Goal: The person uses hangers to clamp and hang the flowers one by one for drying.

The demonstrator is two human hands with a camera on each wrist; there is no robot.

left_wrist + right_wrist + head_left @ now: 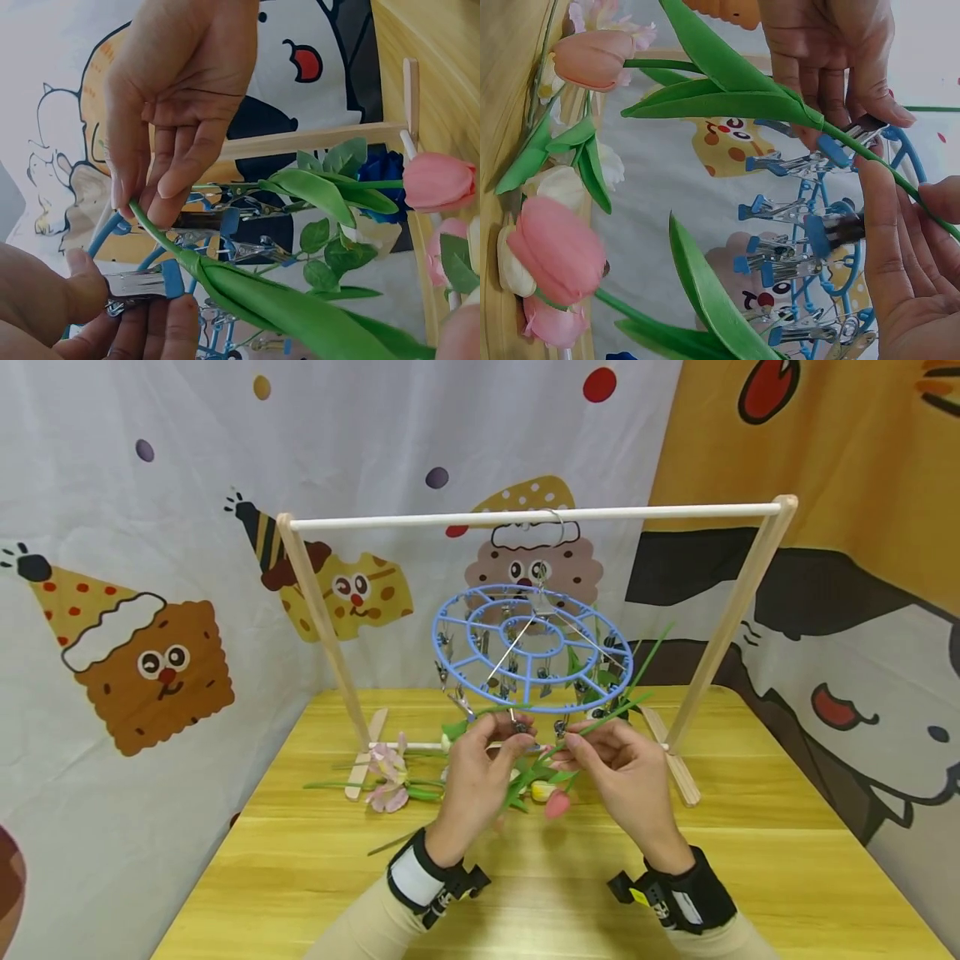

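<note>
My left hand point(480, 768) grips a metal clip point(142, 283) with blue tips, which hangs from the near edge of the blue round drying rack point(527, 681). Between the thumb and fingers of my right hand point(622, 768) is the thin green stem of a tulip point(592, 60) with a peach-pink head. Its stem runs past the clip's blue tips, and its leaves point(727, 101) and head hang below. Close to the right hand, a second pink tulip point(559, 247) hangs head down from the rack.
A wooden stand point(727, 627) carries the rack on its white top bar point(420, 518). Several more clips point(769, 206) dangle from the rings. Pale pink flowers point(387, 768) and other blooms lie on the wooden table point(300, 860). A printed cloth point(187, 485) hangs behind.
</note>
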